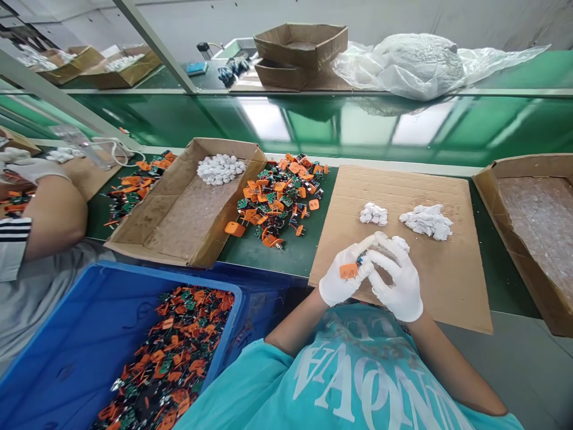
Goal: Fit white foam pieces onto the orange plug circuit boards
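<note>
Both my hands wear white gloves and meet over the near edge of a flat cardboard sheet [430, 179]. My left hand [341, 276] pinches a small orange plug part [348, 270] with a bit of circuit board on it. My right hand [397, 276] closes on a white plastic piece [400, 242] pressed against that part. Two small heaps of white pieces [426, 220] lie on the sheet just beyond my hands. A pile of orange plug parts with green boards [280, 197] lies on the green table to the left.
An open cardboard box [147, 218] holds white pieces at its far end. A blue bin [67, 334] at front left holds several orange parts. Another person's arm [54, 215] is at far left. A second box [492, 197] stands at right; boxes and a plastic bag sit beyond the green conveyor.
</note>
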Motion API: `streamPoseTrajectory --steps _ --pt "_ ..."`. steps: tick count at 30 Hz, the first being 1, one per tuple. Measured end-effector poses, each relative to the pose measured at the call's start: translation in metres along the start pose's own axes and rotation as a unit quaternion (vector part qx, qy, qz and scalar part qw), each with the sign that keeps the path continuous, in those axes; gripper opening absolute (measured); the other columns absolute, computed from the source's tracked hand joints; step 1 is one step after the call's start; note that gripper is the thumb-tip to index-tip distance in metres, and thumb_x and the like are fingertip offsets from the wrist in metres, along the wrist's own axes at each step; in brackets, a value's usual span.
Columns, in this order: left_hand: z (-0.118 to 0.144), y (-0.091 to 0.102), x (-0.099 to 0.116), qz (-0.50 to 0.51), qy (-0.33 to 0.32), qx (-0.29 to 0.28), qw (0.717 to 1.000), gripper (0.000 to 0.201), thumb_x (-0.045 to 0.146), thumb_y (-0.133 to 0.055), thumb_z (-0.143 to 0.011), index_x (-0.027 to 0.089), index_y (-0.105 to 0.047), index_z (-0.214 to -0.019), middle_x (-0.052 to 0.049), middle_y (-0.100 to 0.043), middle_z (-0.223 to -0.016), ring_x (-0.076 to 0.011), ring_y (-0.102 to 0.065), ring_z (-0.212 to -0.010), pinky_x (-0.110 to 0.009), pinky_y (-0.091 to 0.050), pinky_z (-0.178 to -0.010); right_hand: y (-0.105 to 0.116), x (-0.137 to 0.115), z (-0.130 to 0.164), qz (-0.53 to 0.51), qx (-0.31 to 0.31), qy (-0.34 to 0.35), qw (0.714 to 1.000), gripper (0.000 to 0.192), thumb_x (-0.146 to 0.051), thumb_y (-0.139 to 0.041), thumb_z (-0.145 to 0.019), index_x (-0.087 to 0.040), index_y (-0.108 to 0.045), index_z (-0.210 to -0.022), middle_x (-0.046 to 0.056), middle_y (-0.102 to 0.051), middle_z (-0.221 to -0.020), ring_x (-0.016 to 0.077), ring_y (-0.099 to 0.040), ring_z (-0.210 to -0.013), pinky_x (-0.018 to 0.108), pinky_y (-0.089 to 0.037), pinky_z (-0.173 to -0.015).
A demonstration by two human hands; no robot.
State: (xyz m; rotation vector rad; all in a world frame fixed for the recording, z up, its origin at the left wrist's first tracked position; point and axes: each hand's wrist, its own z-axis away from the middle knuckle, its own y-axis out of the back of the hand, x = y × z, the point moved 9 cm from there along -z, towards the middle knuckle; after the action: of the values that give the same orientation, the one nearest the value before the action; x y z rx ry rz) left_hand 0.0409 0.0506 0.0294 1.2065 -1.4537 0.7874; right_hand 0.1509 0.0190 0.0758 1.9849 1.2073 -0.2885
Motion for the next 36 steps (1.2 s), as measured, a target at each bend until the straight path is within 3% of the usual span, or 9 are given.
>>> streamPoseTrajectory --steps 4,9,13,17,20,24,27,31,36 --pt "-0.001 0.002 0.0 0.005 -0.013 0.001 1.0 0.067 0.057 -0.053 -0.091 0.011 -0.052 -0.14 -0.018 -0.062 -0.132 -0.0282 -0.062 -0.118 -0.037 -0.049 -0.102 -0.005 0.01 -0.002 -0.019 -0.044 -0.06 0.997 0.025 -0.021 -0.063 -0.089 -0.025 -0.063 -0.114 0.009 -0.06 -0.138 0.0255 -0.061 -0.122 0.048 -0.042 -0.109" --pt "0.0 0.0 -0.018 0.066 0.052 0.001 0.996 0.064 0.061 -0.053 -0.09 0.014 -0.059 -0.133 -0.014 -0.071 -0.115 -0.0245 -0.068 -0.096 -0.035 -0.054 -0.089 -0.002 -0.001 -0.003 0.016 -0.019 0.004 1.0 0.041 -0.014 -0.063 -0.087 -0.026 -0.06 -0.126 0.013 -0.052 -0.145 0.028 -0.056 -0.129 0.049 -0.041 -0.11" --pt "0.001 -0.005 -0.029 0.11 0.094 -0.012 0.989 0.055 0.066 -0.054 -0.086 0.015 -0.069 -0.1 -0.007 -0.069 -0.083 -0.0187 -0.062 -0.073 -0.032 -0.052 -0.072 -0.003 -0.003 -0.006 0.02 -0.036 0.015 0.999 0.049 -0.018 -0.067 -0.085 -0.025 -0.056 -0.132 0.015 -0.051 -0.145 0.0332 -0.048 -0.137 0.055 -0.039 -0.112" --pt "0.0 -0.007 -0.028 0.112 0.127 -0.027 0.985 0.062 0.078 -0.056 -0.077 0.016 -0.055 -0.068 -0.003 -0.056 -0.065 -0.0138 -0.05 -0.063 -0.028 -0.043 -0.061 -0.007 -0.009 -0.009 -0.003 -0.07 0.056 0.996 0.05 -0.021 -0.07 -0.085 -0.025 -0.054 -0.133 0.011 -0.065 -0.128 0.0284 -0.057 -0.129 0.048 -0.044 -0.108" --pt "0.001 -0.017 -0.034 0.152 0.149 -0.067 0.975 0.066 0.082 -0.057 -0.072 0.017 -0.048 -0.064 -0.001 -0.05 -0.063 -0.0116 -0.044 -0.062 -0.026 -0.04 -0.06 -0.004 -0.008 -0.008 -0.017 -0.044 0.071 0.996 0.045 -0.021 -0.073 -0.083 -0.024 -0.057 -0.124 0.012 -0.069 -0.122 0.025 -0.066 -0.116 0.042 -0.052 -0.099" --pt "0.007 -0.043 -0.048 0.269 0.183 -0.146 0.934 0.075 0.088 -0.033 -0.078 0.017 -0.046 -0.058 -0.002 -0.047 -0.057 -0.0117 -0.043 -0.056 -0.028 -0.038 -0.057 -0.001 0.0 -0.003 -0.001 -0.009 0.043 0.999 0.036 -0.025 -0.079 -0.078 -0.024 -0.062 -0.11 0.01 -0.072 -0.112 0.0238 -0.07 -0.104 0.038 -0.056 -0.089" --pt "0.009 -0.047 -0.054 0.316 0.205 -0.128 0.917 0.071 0.085 -0.045 -0.077 0.017 -0.043 -0.055 -0.001 -0.044 -0.053 -0.0111 -0.042 -0.053 -0.027 -0.037 -0.054 -0.005 0.011 0.001 -0.021 -0.027 -0.019 0.999 0.031 -0.03 -0.079 -0.077 -0.025 -0.064 -0.103 0.008 -0.073 -0.111 0.0241 -0.07 -0.104 0.039 -0.056 -0.09" --pt "0.008 -0.041 -0.049 0.31 0.211 -0.088 0.923 0.072 0.084 -0.042 -0.079 0.017 -0.045 -0.054 -0.001 -0.044 -0.052 -0.0106 -0.041 -0.051 -0.025 -0.033 -0.05 -0.019 0.032 0.009 -0.109 -0.09 -0.155 0.978 0.049 -0.037 -0.076 -0.078 -0.025 -0.06 -0.123 0.007 -0.072 -0.115 0.0235 -0.071 -0.102 0.037 -0.058 -0.087" --pt "0.004 -0.035 -0.042 0.285 0.219 -0.046 0.932 0.074 0.088 -0.049 -0.071 0.018 -0.037 -0.051 0.002 -0.037 -0.048 -0.0078 -0.032 -0.047 -0.025 -0.026 -0.048 -0.014 0.028 0.005 -0.091 -0.075 -0.123 0.985 0.024 -0.031 -0.071 -0.084 -0.025 -0.07 -0.108 0.006 -0.075 -0.106 0.0227 -0.072 -0.096 0.036 -0.058 -0.087"
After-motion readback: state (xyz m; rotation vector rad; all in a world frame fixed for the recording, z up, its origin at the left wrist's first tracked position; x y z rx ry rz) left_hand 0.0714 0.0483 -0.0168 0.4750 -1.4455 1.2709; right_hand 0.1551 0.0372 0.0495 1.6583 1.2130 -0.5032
